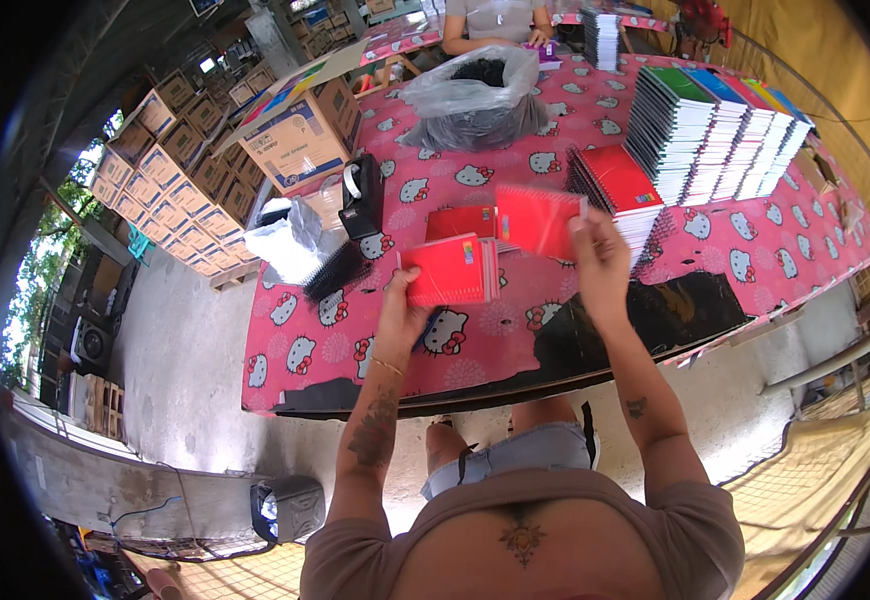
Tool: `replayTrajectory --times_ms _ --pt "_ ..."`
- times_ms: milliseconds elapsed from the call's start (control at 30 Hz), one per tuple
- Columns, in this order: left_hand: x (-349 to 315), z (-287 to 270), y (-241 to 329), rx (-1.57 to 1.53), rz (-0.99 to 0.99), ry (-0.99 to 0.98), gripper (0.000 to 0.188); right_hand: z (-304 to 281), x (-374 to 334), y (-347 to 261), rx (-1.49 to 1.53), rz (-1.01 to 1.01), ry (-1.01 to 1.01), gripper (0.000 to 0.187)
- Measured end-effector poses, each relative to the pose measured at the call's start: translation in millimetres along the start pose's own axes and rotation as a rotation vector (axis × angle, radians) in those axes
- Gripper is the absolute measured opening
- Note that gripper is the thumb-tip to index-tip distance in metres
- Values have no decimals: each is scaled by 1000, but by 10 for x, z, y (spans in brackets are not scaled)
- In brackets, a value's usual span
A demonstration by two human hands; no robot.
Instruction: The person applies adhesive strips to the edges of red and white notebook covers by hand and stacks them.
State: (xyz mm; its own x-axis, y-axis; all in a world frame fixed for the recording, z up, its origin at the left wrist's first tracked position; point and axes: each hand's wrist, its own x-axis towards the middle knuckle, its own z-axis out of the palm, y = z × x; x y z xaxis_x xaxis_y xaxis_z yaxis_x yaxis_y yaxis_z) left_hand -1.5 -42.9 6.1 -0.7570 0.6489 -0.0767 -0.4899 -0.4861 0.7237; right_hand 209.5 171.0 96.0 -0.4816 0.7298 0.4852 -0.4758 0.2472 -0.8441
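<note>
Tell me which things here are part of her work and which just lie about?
In use: red notebook in the left hand; red cover in the right hand; red stack; black spirals.
Lying about: tape dispenser; plastic bag; cardboard boxes.

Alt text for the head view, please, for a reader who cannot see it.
A person at a pink patterned table holds a red notebook in the left hand and lifts a red cover with the right hand. Notebook stacks stand to the right, black binding coils to the left.
</note>
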Motion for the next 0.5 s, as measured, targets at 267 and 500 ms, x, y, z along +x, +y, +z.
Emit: replayTrajectory --times_ms 267,500 --pt "1163 196 401 369 142 13 32 74 309 -258 339 15 131 21" --pt "1478 -218 195 1128 175 365 44 327 370 619 690 557 -37 21"
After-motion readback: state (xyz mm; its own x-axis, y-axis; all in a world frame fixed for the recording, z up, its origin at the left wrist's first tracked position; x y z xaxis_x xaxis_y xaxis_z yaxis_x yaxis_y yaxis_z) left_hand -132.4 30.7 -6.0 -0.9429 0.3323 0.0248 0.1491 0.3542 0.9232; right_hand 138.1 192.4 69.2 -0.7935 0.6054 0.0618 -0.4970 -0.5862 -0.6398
